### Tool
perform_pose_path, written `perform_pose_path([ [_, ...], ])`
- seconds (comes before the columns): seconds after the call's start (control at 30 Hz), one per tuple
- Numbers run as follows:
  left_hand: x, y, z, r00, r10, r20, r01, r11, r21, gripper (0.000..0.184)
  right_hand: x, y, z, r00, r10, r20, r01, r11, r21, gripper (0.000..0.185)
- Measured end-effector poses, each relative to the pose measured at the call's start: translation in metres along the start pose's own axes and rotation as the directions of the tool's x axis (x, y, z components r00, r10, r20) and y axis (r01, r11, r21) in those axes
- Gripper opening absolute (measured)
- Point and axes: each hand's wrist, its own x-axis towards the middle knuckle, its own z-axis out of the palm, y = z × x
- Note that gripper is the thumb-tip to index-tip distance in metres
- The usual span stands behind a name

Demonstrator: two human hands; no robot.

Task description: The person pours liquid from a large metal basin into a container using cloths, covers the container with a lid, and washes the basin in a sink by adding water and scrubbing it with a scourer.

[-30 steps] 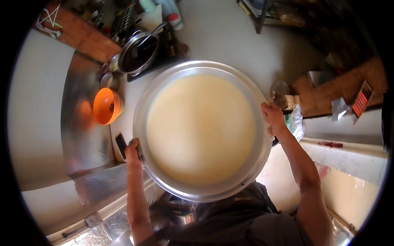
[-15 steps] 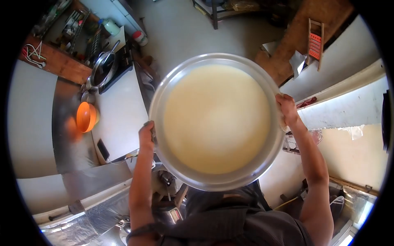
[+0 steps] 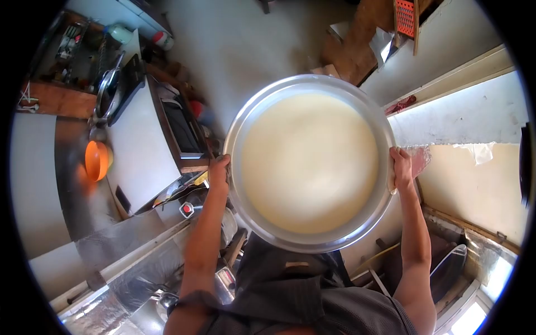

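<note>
A wide, round metal basin (image 3: 251, 226) is held out in front of my body, with a pale cream-coloured liquid (image 3: 310, 162) filling much of it. My left hand (image 3: 219, 172) is closed on the basin's left edge. On the opposite edge, my right hand (image 3: 401, 167) grips the rim, and something pale, perhaps a cloth, shows under its fingers. The undersides of both grips are hidden. The liquid's surface looks roughly level.
To the left stands a white counter (image 3: 137, 148) with an orange bowl (image 3: 97, 161), a pan (image 3: 106, 92) and a dark phone-like object (image 3: 123, 198). A red grater (image 3: 406, 19) leans at the upper right. A white ledge (image 3: 458, 109) runs along the right.
The view has shifted, so the counter and the grater sit farther left and higher. The basin now appears slightly to the right, still between both hands.
</note>
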Motion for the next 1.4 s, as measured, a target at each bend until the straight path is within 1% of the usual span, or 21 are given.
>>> perform_pose_path([
  [0.03,0.0,-0.009,0.006,0.999,0.038,-0.007,-0.038,0.999,0.013,0.014,-0.001,0.012,-0.003,0.999,0.013,-0.03,-0.014,0.999,-0.041,0.028],
  [0.07,0.006,-0.018,0.014,0.991,0.124,-0.054,-0.123,0.992,0.018,0.017,-0.001,0.027,-0.004,0.999,0.021,-0.048,-0.023,0.999,-0.043,0.028],
  [0.1,0.015,-0.02,0.021,0.993,0.11,-0.045,-0.11,0.994,0.017,0.017,0.003,0.041,-0.004,0.999,0.009,-0.051,-0.009,1.0,-0.003,0.03],
  [0.17,0.005,-0.028,0.01,0.999,0.032,-0.043,-0.023,0.977,0.211,0.019,-0.001,0.077,-0.009,0.999,0.03,-0.027,-0.029,1.0,0.004,0.031],
  [0.2,0.017,-0.045,0.005,0.996,0.033,-0.087,-0.016,0.983,0.185,0.021,0.004,0.093,-0.004,0.997,0.036,-0.068,-0.036,0.999,0.008,0.031],
  [0.23,0.018,-0.035,0.016,0.996,0.039,-0.079,-0.024,0.982,0.19,0.021,0.009,0.101,0.003,0.993,0.041,-0.113,-0.039,0.999,0.021,0.032],
  [0.27,0.009,-0.03,0.023,0.998,0.031,-0.052,-0.02,0.982,0.186,0.022,0.008,0.11,0.008,0.994,0.053,-0.094,-0.046,0.996,0.074,0.032],
  [0.3,0.0,-0.029,0.024,0.999,0.019,-0.032,-0.013,0.984,0.18,0.023,0.005,0.121,0.009,0.994,0.065,-0.087,-0.059,0.996,0.067,0.032],
  [0.4,0.043,-0.069,-0.005,0.996,0.08,-0.028,-0.07,0.966,0.25,0.026,0.008,0.15,0.021,0.994,0.074,-0.08,-0.067,0.994,0.091,0.032],
  [0.53,0.056,-0.088,-0.02,0.999,0.006,-0.033,0.003,0.959,0.284,0.027,0.004,0.175,0.04,0.989,0.108,-0.101,-0.096,0.989,0.117,0.032],
  [0.6,0.066,-0.1,-0.029,0.998,0.034,-0.052,-0.023,0.98,0.199,0.028,0.002,0.19,0.048,0.987,0.135,-0.086,-0.119,0.978,0.171,0.032],
  [0.7,0.076,-0.109,-0.04,0.999,0.03,-0.029,-0.024,0.978,0.209,0.029,0.002,0.214,0.058,0.978,0.176,-0.112,-0.159,0.977,0.144,0.032],
  [0.73,0.085,-0.117,-0.05,0.999,0.027,-0.031,-0.02,0.978,0.209,0.029,0.0,0.216,0.061,0.978,0.177,-0.112,-0.161,0.977,0.141,0.032],
  [0.77,0.094,-0.126,-0.058,0.995,0.101,-0.02,-0.094,0.969,0.231,0.034,-0.001,0.218,0.065,0.976,0.188,-0.113,-0.172,0.976,0.136,0.032],
  [0.83,0.107,-0.144,-0.08,0.986,0.168,-0.011,-0.16,0.954,0.254,0.041,-0.004,0.222,0.071,0.972,0.205,-0.113,-0.19,0.973,0.128,0.032],
  [0.93,0.107,-0.147,-0.089,0.984,0.173,-0.041,-0.15,0.932,0.331,0.028,-0.01,0.225,0.079,0.97,0.225,-0.089,-0.207,0.963,0.175,0.032],
  [1.0,0.102,-0.141,-0.088,0.995,0.067,-0.068,-0.047,0.964,0.262,0.026,-0.012,0.227,0.083,0.971,0.226,-0.078,-0.21,0.963,0.171,0.032],
  [1.1,0.102,-0.137,-0.087,0.994,0.094,-0.06,-0.068,0.939,0.336,0.025,-0.013,0.232,0.087,0.967,0.238,-0.092,-0.221,0.961,0.164,0.033],
  [1.23,0.105,-0.132,-0.084,0.995,0.097,-0.024,-0.082,0.935,0.346,0.024,-0.014,0.234,0.089,0.97,0.231,-0.079,-0.219,0.966,0.136,0.032],
  [1.33,0.096,-0.118,-0.07,0.998,0.05,-0.032,-0.033,0.919,0.393,0.027,-0.015,0.234,0.09,0.972,0.216,-0.088,-0.207,0.973,0.1,0.032],
  [1.4,0.096,-0.119,-0.067,0.999,-0.011,-0.038,0.021,0.959,0.284,0.032,-0.017,0.236,0.089,0.97,0.227,-0.082,-0.217,0.969,0.122,0.031],
])
